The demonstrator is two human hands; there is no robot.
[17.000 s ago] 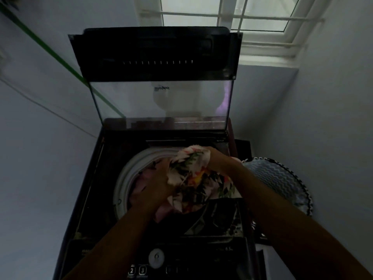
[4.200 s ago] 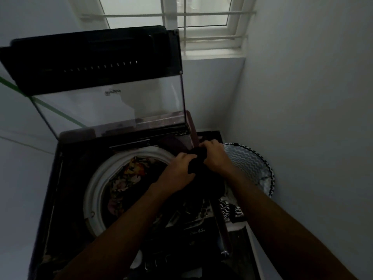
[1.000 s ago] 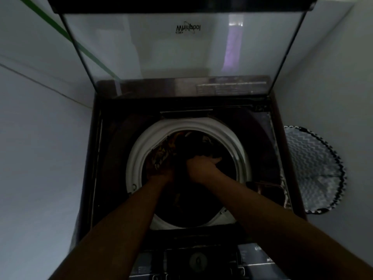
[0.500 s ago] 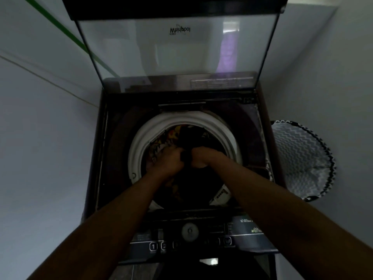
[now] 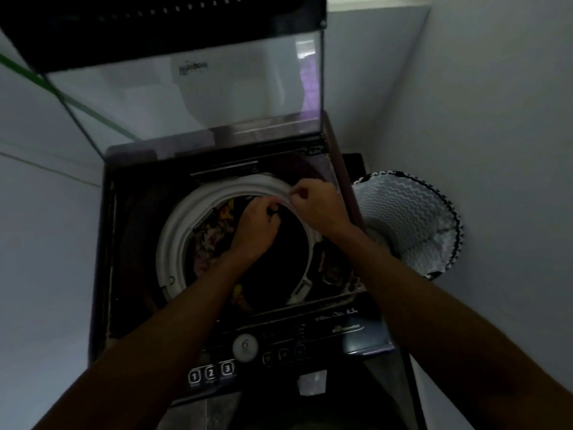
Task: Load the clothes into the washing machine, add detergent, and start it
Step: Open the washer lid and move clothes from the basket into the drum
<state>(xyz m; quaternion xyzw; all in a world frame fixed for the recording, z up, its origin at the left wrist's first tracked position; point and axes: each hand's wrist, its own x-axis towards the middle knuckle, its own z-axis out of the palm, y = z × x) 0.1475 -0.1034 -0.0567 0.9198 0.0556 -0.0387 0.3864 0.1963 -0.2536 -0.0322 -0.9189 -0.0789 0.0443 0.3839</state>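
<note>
- Head view: a top-loading washing machine (image 5: 130,274) stands with its glass lid (image 5: 186,88) raised upright behind the white drum ring (image 5: 173,237).
- Floral clothes (image 5: 214,231) lie inside the drum ring, at its left part, with a dark garment (image 5: 273,268) filling its right part.
- The left hand (image 5: 255,228) is over the drum ring's far side, its grip curled on the dark garment.
- The right hand (image 5: 316,206) is over the drum ring's far right edge, fingers curled; what it holds cannot be told.
- A zigzag-patterned laundry basket (image 5: 409,221) sits right of the washing machine.
- The control panel (image 5: 279,352) lies nearest the person, in front of the drum ring.
</note>
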